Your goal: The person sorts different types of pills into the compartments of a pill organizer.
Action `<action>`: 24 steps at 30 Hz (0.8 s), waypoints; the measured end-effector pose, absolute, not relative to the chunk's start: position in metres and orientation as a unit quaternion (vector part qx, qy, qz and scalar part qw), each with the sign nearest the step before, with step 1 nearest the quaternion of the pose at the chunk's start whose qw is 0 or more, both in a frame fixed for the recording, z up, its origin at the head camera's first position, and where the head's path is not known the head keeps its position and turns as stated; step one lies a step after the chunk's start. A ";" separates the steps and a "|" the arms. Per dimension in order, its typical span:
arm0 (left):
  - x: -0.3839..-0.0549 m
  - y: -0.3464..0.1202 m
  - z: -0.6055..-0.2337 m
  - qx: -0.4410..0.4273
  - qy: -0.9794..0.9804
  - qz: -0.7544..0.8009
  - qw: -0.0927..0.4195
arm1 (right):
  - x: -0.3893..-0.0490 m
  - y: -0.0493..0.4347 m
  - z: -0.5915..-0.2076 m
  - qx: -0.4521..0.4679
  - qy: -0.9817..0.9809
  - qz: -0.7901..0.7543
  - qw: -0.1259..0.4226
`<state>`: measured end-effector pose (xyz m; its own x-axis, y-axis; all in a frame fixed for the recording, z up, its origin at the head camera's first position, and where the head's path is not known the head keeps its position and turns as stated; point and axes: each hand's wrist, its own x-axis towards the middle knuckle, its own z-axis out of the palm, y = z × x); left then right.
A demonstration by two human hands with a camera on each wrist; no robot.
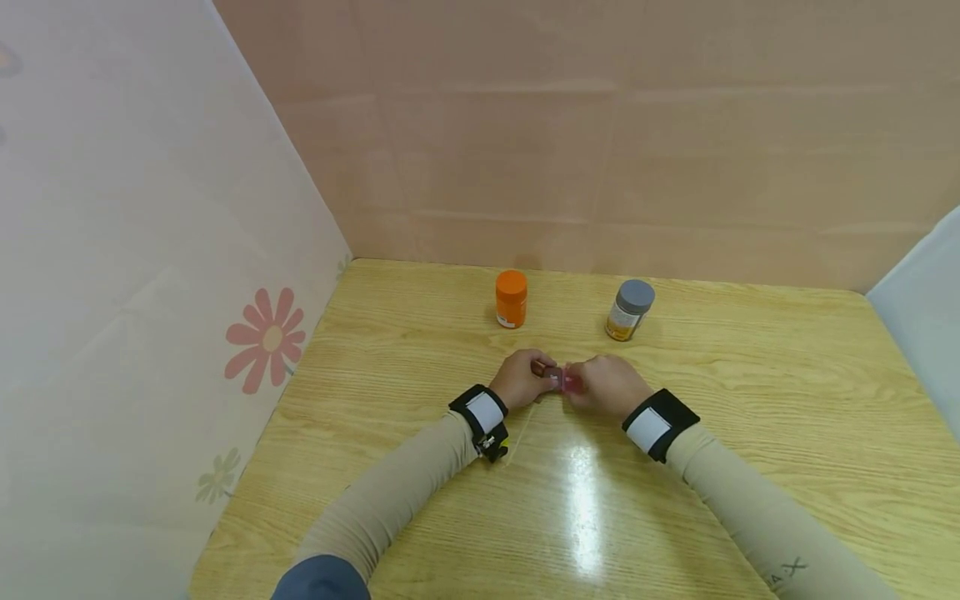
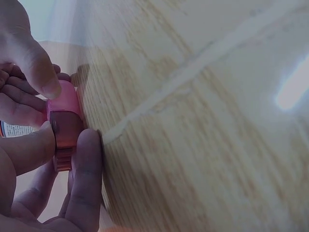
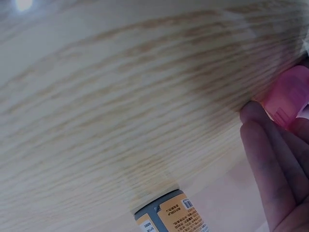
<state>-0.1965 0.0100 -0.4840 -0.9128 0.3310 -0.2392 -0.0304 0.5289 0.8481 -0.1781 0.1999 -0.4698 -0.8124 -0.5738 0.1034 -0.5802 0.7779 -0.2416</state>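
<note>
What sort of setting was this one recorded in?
Probably a makeshift recording booth rather than a lived-in room: a wood-grain table stands against a creased brown backdrop, with a pale flower-print sheet along its left side.

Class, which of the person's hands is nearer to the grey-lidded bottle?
Right. The right hand is in front of the grey-lidded bottle; the left hand is farther away, in front and to its left.
</note>
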 end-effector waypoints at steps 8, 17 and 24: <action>-0.197 0.011 -0.483 0.085 0.857 0.470 0.193 | -0.183 0.204 -0.464 0.311 -0.937 0.160 -0.015; -0.200 0.012 -0.485 0.085 0.863 0.459 0.193 | -0.190 0.216 -0.469 0.257 -0.932 0.245 -0.077; -0.200 0.011 -0.483 0.094 0.872 0.443 0.184 | -0.193 0.218 -0.474 0.213 -0.931 0.287 -0.071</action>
